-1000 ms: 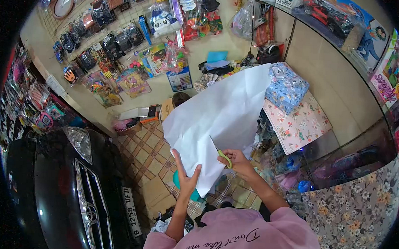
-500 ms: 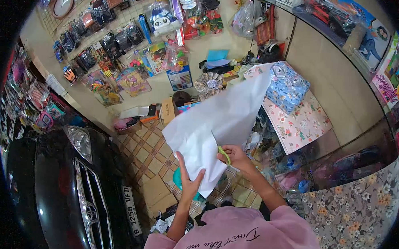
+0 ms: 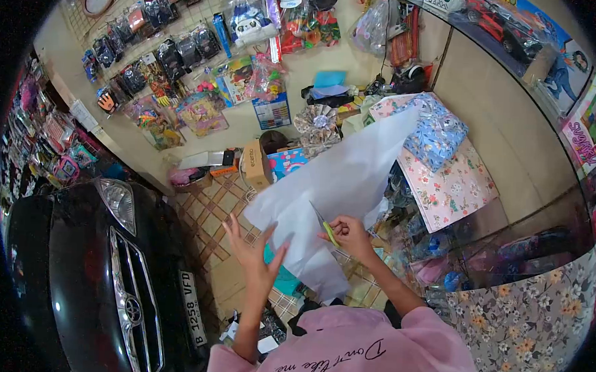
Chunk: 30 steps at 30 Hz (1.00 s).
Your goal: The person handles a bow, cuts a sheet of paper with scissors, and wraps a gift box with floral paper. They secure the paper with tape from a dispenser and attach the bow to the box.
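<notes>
A large white sheet (image 3: 342, 168) spreads in front of me, its upper right corner reaching the blue floral package (image 3: 433, 131). My right hand (image 3: 350, 236) is closed round the green handles of a pair of scissors (image 3: 330, 232), whose blades point up and left over the sheet. At the sheet's lower left edge, my left hand (image 3: 255, 254) is open with its fingers spread. Whether its fingertips touch the sheet cannot be made out. A teal object (image 3: 286, 282) shows partly below the sheet.
A black car (image 3: 94, 277) stands at the left. Pink floral sheets (image 3: 447, 192) lie under the blue package at the right. A brown box (image 3: 256, 164) and a paper rosette (image 3: 316, 122) are beyond the white sheet. Packaged goods hang on the wall.
My left hand has opened and moved left, away from the sheet's middle. The sheet's lower part has unfolded and spread downward. The scissors have tilted, with more of their blades in view.
</notes>
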Each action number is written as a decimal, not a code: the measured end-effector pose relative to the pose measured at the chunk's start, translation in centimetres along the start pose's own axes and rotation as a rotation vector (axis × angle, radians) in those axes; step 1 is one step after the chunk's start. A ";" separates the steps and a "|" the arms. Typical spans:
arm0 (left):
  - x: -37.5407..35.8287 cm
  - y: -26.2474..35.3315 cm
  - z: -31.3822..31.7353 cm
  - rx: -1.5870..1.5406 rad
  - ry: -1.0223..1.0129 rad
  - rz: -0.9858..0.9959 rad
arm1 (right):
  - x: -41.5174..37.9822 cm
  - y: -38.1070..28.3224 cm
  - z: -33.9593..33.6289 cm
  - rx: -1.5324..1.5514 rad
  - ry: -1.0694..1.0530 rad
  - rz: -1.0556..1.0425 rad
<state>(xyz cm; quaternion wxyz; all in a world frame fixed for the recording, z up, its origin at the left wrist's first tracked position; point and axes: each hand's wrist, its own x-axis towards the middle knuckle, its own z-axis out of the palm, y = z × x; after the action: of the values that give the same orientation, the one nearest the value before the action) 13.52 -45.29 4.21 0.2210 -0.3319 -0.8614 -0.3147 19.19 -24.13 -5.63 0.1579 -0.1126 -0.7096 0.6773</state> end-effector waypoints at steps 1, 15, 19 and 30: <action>1.4 0.9 -1.3 0.050 0.025 0.014 | 0.0 0.4 0.3 0.009 -0.003 0.002; 11.5 -5.9 -1.0 -0.472 -0.631 -0.036 | -1.5 2.1 1.7 0.204 -0.187 0.052; 10.2 -5.8 -1.3 -0.729 -0.628 -0.224 | -1.7 2.4 1.4 0.332 -0.303 0.170; 7.5 -4.6 -2.8 -0.992 -0.579 -0.455 | -0.1 2.6 1.4 0.490 -0.535 0.196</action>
<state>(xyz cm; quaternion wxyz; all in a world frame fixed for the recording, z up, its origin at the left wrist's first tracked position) 5.59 -46.66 8.84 -0.2751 -0.2753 -0.6866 -0.6141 18.59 -25.27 -8.23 -0.0764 0.0418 -0.5284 0.8445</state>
